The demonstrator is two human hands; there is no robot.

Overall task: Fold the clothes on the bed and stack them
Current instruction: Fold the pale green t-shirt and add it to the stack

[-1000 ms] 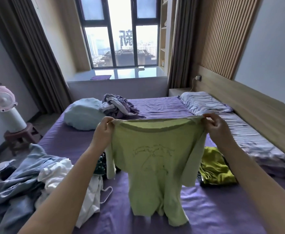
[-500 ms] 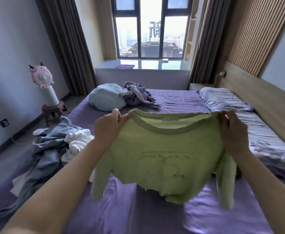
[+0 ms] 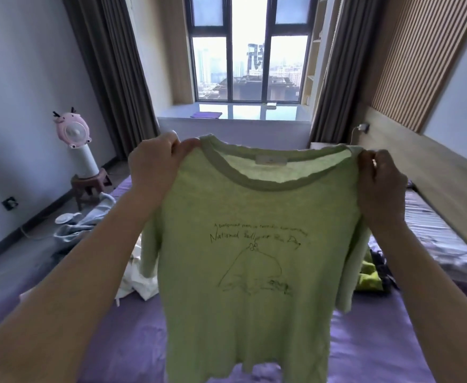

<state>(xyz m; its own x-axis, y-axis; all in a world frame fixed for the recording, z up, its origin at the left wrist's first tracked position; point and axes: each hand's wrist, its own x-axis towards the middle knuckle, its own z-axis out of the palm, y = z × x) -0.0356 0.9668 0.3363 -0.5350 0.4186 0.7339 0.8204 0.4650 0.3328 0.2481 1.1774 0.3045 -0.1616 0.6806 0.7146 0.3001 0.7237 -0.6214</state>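
Since the earlier frame the green T-shirt has been lifted from its slump toward the bed and now hangs full length, long axis vertical. It spans between and below both hands. The left hand and right hand each pinch a shoulder, level, equally near.

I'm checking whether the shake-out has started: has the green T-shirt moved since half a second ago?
Yes. The green T-shirt has gone up: its collar, earlier level with the bed's far end, now reaches the window ledge.
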